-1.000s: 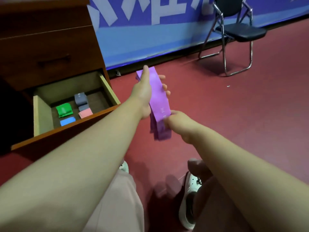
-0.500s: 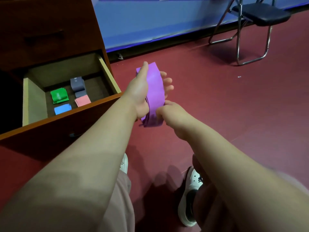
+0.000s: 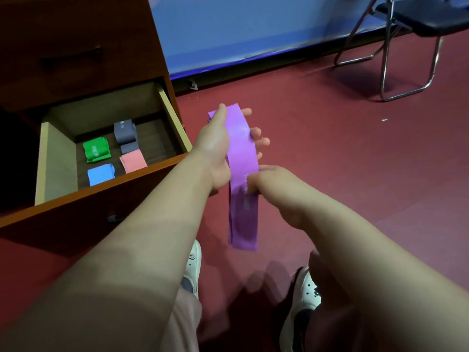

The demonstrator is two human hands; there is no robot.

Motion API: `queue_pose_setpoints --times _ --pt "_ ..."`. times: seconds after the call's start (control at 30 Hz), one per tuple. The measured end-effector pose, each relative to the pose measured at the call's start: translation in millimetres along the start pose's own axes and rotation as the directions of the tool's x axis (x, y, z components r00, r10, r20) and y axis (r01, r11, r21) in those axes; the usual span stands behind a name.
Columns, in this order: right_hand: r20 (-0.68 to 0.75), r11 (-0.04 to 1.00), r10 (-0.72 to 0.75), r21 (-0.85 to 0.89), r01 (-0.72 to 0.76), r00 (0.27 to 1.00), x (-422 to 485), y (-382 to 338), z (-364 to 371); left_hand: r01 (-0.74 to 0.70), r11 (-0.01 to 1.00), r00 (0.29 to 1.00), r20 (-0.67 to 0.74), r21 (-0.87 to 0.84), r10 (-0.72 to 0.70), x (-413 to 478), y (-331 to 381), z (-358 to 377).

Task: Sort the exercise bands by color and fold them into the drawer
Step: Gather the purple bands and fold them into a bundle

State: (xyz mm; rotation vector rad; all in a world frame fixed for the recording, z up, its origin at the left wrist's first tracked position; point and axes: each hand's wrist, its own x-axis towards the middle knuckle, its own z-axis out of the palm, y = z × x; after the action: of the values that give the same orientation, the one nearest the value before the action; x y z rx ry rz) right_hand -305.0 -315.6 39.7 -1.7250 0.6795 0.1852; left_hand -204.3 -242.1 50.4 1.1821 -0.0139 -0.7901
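A purple exercise band [image 3: 242,158] hangs in the air to the right of the open wooden drawer [image 3: 111,185]. My left hand [image 3: 215,148] grips its upper part, thumb on top and fingers behind. My right hand [image 3: 274,184] pinches the band at its middle, and the lower end dangles below. Inside the drawer lie folded bands: green [image 3: 97,150], grey [image 3: 125,135], pink [image 3: 133,160] and blue [image 3: 101,174], each in its own spot.
The drawer belongs to a dark wooden cabinet [image 3: 76,47] at the left. A black folding chair [image 3: 416,24] stands at the back right on the red floor. A blue banner [image 3: 241,34] runs along the wall. My white shoes [image 3: 302,295] are below.
The band was bunched short between my hands half a second ago; now its lower end hangs down long below my right hand. The view has shifted slightly towards the drawer.
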Motion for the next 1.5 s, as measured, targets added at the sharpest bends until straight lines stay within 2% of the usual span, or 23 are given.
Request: queue_pose_setpoints --times 0.13,0.3,0.47,0.63,0.7,0.8,0.9,1.03,1.17,1.27,1.4,1.5 --pt "-0.087 0.962 0.072 0.269 -0.046 0.994 5.3 -6.1 -3.0 -0.087 0.996 0.995 -0.049 0.033 0.089 8.0 7.1 -5.2" --pt "-0.021 0.956 -0.016 0.292 0.021 1.0 4.5 -12.5 -6.3 -0.079 0.997 0.995 -0.066 0.028 0.08 8.7 6.6 -4.6" --pt "-0.074 0.962 -0.039 0.265 0.058 0.996 6.4 -10.2 -2.4 -0.05 0.998 0.992 -0.112 0.034 0.054 8.0 4.9 -2.3" --pt "-0.066 0.907 -0.156 0.387 0.169 0.986 3.1 -13.8 -6.3 0.097 0.995 0.967 -0.241 0.027 -0.087 8.8 3.1 -8.9" --pt "-0.083 0.889 -0.19 0.408 0.207 0.978 4.3 -16.2 -8.7 0.175 0.985 0.96 -0.223 0.008 -0.168 6.1 2.4 -7.5" --pt "-0.125 0.871 -0.205 0.428 0.24 0.971 7.4 -18.2 -12.1 0.223 0.974 0.961 -0.176 0.033 -0.214 6.1 1.9 -7.4" --pt "-0.176 0.864 -0.201 0.431 0.259 0.964 10.9 -18.8 -16.5 0.247 0.954 0.968 -0.086 0.167 -0.236 6.7 0.8 -7.7" --pt "-0.257 0.844 -0.128 0.479 0.241 0.958 15.2 -18.3 -25.9 0.071 0.919 0.997 -0.015 0.387 -0.071 7.8 -3.9 0.4" --pt "-0.285 0.854 -0.077 0.475 0.211 0.955 18.9 -15.2 -33.0 -0.099 0.887 0.995 0.021 0.451 0.1 5.5 -6.4 7.1" --pt "-0.272 0.882 -0.055 0.438 0.175 0.961 19.7 -14.6 -35.7 -0.175 0.851 0.984 0.049 0.494 0.174 3.3 -7.1 8.1" --pt "-0.303 0.929 -0.042 0.338 0.149 0.952 23.0 -12.6 -35.3 -0.222 0.696 0.967 0.062 0.682 0.248 8.4 -10.3 2.0" --pt "-0.346 0.956 -0.085 0.237 0.175 0.935 23.2 -12.4 -37.5 -0.241 0.511 0.946 0.082 0.825 0.314 9.0 -10.3 -0.8"
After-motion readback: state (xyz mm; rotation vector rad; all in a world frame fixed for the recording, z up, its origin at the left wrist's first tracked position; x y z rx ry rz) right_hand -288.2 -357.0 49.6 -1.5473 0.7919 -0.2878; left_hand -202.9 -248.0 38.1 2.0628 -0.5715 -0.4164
